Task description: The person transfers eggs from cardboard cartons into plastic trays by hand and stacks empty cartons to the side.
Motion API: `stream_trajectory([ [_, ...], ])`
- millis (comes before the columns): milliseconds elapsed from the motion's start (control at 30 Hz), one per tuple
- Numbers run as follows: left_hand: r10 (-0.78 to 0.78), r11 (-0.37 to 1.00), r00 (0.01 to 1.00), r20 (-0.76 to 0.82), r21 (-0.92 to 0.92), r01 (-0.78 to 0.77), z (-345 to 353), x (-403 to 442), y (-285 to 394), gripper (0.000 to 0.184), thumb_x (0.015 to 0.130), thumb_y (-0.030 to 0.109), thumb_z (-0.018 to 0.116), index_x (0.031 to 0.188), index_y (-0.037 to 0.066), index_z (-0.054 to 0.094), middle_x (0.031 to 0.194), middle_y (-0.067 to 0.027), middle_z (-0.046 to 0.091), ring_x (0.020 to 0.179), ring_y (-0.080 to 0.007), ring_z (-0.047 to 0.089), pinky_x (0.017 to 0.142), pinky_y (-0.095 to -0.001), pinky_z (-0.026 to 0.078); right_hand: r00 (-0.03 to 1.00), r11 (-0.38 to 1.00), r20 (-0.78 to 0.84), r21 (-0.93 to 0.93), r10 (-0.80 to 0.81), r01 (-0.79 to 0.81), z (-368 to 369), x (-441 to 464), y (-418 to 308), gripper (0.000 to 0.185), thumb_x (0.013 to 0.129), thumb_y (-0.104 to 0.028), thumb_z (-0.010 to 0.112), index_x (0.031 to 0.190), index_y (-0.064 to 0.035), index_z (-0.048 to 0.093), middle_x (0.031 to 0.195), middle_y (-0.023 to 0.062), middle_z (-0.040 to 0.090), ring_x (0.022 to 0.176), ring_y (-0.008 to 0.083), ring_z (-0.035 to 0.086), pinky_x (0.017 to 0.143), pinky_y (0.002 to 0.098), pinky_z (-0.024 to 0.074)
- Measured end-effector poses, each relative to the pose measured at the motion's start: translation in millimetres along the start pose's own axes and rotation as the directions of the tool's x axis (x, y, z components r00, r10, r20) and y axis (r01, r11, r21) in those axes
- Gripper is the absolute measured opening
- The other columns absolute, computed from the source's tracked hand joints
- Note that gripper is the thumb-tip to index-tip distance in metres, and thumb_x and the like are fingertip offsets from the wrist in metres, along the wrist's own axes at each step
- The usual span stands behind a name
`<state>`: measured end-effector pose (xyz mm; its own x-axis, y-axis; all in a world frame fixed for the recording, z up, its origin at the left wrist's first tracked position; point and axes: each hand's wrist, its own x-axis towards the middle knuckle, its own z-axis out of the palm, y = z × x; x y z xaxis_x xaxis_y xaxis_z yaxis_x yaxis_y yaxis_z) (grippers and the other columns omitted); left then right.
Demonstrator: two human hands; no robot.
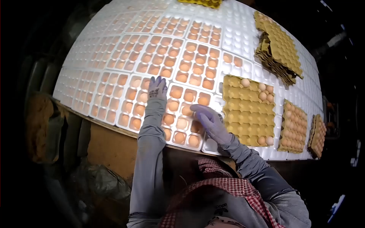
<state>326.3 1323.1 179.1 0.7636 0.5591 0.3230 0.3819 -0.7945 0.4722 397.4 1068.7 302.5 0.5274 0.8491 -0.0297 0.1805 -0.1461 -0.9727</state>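
My left hand [157, 88], in a grey and purple glove, lies palm down with its fingers stretched over the edge between two white trays of eggs. My right hand [211, 121], gloved too, is above the right side of the near white tray [173, 137], beside its eggs; its fingers are partly curved, and whether they touch an egg is hidden. Brown eggs [181, 123] sit in that tray's cells. Right of my right hand lies a yellow pulp tray [247, 114] with several eggs at its top and bottom right.
Many white trays [125, 53] of eggs cover the left and middle. A stack of empty pulp trays [279, 45] stands at the back right. Two egg-filled pulp trays [292, 127] [317, 136] are at the right. A yellow tray [201, 3] shows at the far edge.
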Motion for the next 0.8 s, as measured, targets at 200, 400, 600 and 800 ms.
stream_trajectory([
  [200,-0.098,0.792,0.988,0.117,-0.592,0.149,-14,-43,160,0.042,0.097,0.016,0.054,0.135,-0.002,0.052,0.135,-0.0197,0.053,0.122,-0.029,0.054,0.103,-0.0381,0.045,0.9,0.735,-0.374,-0.671,-0.225,-0.095,-101,-174,18,0.031,0.08,-0.012,0.069,0.11,-0.0097,0.066,0.11,0.0095,0.063,0.103,0.0309,0.058,0.088,0.0412,0.0497],
  [400,0.543,0.806,0.788,0.292,-0.444,-0.391,39,-115,367,0.047,0.083,0.024,0.068,0.126,0.008,0.058,0.122,-0.0121,0.058,0.115,-0.0314,0.053,0.101,-0.0467,0.039,0.905,0.406,-0.397,-0.861,-0.155,-0.308,-211,-225,64,0.039,0.08,-0.028,0.072,0.117,-0.015,0.066,0.099,0.0055,0.06,0.086,0.0261,0.057,0.075,0.0396,0.0472],
  [600,0.341,0.762,0.86,0.379,-0.647,-0.017,55,-115,370,0.026,0.084,0.018,0.069,0.104,0.001,0.066,0.112,-0.0103,0.064,0.108,-0.028,0.061,0.101,-0.0425,0.045,0.79,0.806,-0.408,0.565,0.458,-0.176,-273,-214,60,0.026,0.095,-0.026,0.063,0.11,-0.0052,0.064,0.111,0.0076,0.061,0.102,0.0188,0.063,0.086,0.0306,0.0548],
  [800,0.012,0.622,0.964,0.267,-0.757,0.202,87,-7,362,0.041,0.09,0.018,0.062,0.127,0.003,0.055,0.122,-0.0116,0.053,0.101,-0.0216,0.061,0.09,-0.0342,0.053,0.94,0.966,-0.315,-0.252,-0.13,0.05,-323,-105,66,0.033,0.088,-0.024,0.068,0.118,-0.0107,0.063,0.107,0.0098,0.058,0.09,0.0206,0.06,0.082,0.031,0.053],
])
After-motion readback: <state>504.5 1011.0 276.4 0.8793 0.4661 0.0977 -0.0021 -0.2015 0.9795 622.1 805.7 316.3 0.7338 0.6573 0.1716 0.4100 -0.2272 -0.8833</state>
